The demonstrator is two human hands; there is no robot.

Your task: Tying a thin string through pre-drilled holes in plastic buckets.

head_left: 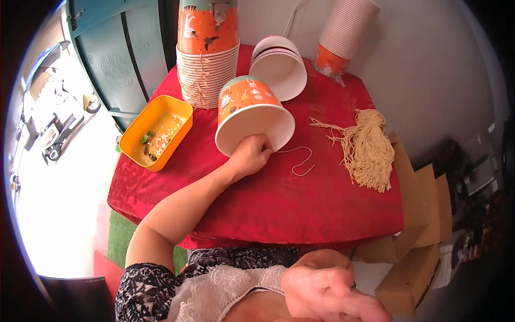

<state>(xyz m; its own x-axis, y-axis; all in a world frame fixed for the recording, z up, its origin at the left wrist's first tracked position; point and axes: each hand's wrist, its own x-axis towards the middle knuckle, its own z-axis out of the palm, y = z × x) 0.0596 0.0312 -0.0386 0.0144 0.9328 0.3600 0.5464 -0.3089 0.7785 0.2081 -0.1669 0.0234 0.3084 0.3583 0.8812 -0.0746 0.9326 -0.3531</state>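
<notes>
An orange paper bucket [249, 96] with printed figures and a white inside lies tilted on the table, its mouth toward me. My left hand [252, 155] is closed at the lower rim, fingers curled inside the opening. A thin cream string [310, 161] runs from beside these fingers onto the red cloth. My right hand [332, 290] is raised close to my body, palm up, fingers partly stretched, with nothing visible in it. Beyond the bucket lie nested white-lined buckets [279, 72]. A tall stack of orange buckets [208, 70], with string hanging down its side, stands to the left.
A yellow tray [179, 129] with small white bits and green scraps sits at the table's left. On the right lies a bundle of cream strings [370, 153]. A wrapped bucket stack [346, 37] leans by the wall. Open cardboard boxes [410, 268] stand beside the red-covered table [300, 214].
</notes>
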